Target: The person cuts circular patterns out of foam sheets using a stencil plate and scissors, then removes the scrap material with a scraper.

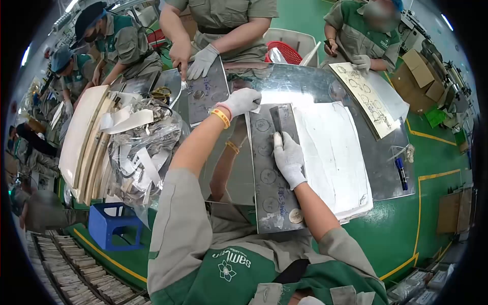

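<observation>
"See the left hand (245, 101)?"
"Curled shut near the grey panel's (269, 190) far end, contents hidden."
"And the right hand (288, 158)?"
"Closed on a dark strip (276, 121) over the panel, lower end covered. Alongside, rough-edged white sheets (335, 157), hiding tabletop (384, 175); leftward, crumpled clear plastic (145, 147)."

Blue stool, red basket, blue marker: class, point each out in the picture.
Blue stool (98, 229), head view: its left-side panel.
Red basket (292, 52), head view: its perforated wall.
Blue marker (401, 174), head view: middle of its barrel.
</observation>
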Tool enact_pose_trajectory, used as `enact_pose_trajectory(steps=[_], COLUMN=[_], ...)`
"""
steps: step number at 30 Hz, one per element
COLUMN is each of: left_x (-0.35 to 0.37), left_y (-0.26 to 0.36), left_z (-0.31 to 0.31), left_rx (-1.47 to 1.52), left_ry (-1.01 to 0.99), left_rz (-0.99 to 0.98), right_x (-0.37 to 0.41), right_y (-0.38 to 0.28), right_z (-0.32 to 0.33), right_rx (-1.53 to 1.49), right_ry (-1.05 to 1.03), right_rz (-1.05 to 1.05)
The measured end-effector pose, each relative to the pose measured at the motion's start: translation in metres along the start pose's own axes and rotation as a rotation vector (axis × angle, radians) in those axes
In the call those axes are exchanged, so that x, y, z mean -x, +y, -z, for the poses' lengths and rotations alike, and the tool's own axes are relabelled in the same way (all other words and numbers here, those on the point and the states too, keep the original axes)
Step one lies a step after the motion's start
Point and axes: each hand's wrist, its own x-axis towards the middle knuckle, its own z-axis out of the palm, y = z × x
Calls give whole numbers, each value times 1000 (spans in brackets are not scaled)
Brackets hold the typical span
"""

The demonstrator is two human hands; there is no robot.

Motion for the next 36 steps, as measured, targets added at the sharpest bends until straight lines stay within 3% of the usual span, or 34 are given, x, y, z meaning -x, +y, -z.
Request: enact_pose_trajectory(steps=[4,8,12,15,18,19,20,22,24,30,34,36], left_x=[11,26,30,23,20,21,24,43,47,43,49,52], left_y=[-16,-25,-20,-31,-21,-15,-12,27,31,11,6,30], left_z=[-15,-27,-37,-41,-40,-37,-31,-13,-27,-52,-81,-72], left_rx=[397,590,1143,803,1286,1326,1096,589,241,411,193,97], left_ry=[172,373,453,511,592,624,634,471,299,474,609,551], left_rz=[122,168,352,360,521,539,544,642,552,473,179,202], right_x=[0,0,-1,-1,1,1,1,0,0,1,-2,-1], right_y=[1,0,0,2,-2,-2,1,1,-2,-2,3,6], right_z=[-1,-3,-5,-5,-3,-2,-6,-6,-3,0,-7,-9], right_rx=[22,32,3,-16,32,32,42,57,67,79,53,55], right_ry=[57,48,48,9,44,45,91,67,52,18,41,70], right_rz=[14,4,-2,-14,16,17,55,22,37,5,23,46])
